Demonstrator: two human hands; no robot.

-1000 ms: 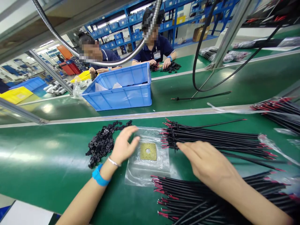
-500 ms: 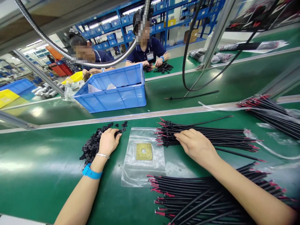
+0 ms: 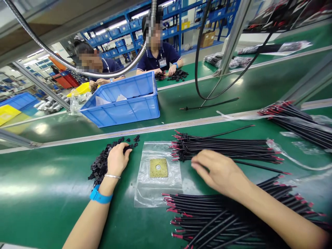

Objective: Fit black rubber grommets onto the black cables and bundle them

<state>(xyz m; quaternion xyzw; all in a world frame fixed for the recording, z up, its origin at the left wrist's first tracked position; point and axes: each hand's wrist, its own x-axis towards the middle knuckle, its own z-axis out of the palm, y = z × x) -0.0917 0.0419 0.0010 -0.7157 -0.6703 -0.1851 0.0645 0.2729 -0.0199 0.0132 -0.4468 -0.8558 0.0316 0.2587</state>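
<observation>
My left hand (image 3: 117, 160) rests at the right side of a heap of small black plastic parts (image 3: 100, 164), its thumb and fingers closed around one small black part (image 3: 127, 148). My right hand (image 3: 216, 171) hovers with fingers loosely curved and thumb slightly apart, nothing visible in them. Just beyond it lies a bundle of black cables with red wire ends (image 3: 228, 147); black parts sit near the left ends of these cables. Nearer to me, partly under my right forearm, is a larger pile of black cables (image 3: 204, 205). Between my hands a yellowish square plate with a hole (image 3: 155, 172) lies on a clear plastic bag (image 3: 145, 192).
A blue crate (image 3: 124, 112) stands beyond the metal rail (image 3: 145, 128). More cables (image 3: 298, 119) lie at the right. A black cable loop (image 3: 198, 69) and a metal hose (image 3: 85, 73) hang overhead. Two co-workers sit across the bench, handling small parts.
My right hand has drawn back toward me from the left ends of the far cable bundle. My left hand stays at the black heap. The view has shifted slightly.
</observation>
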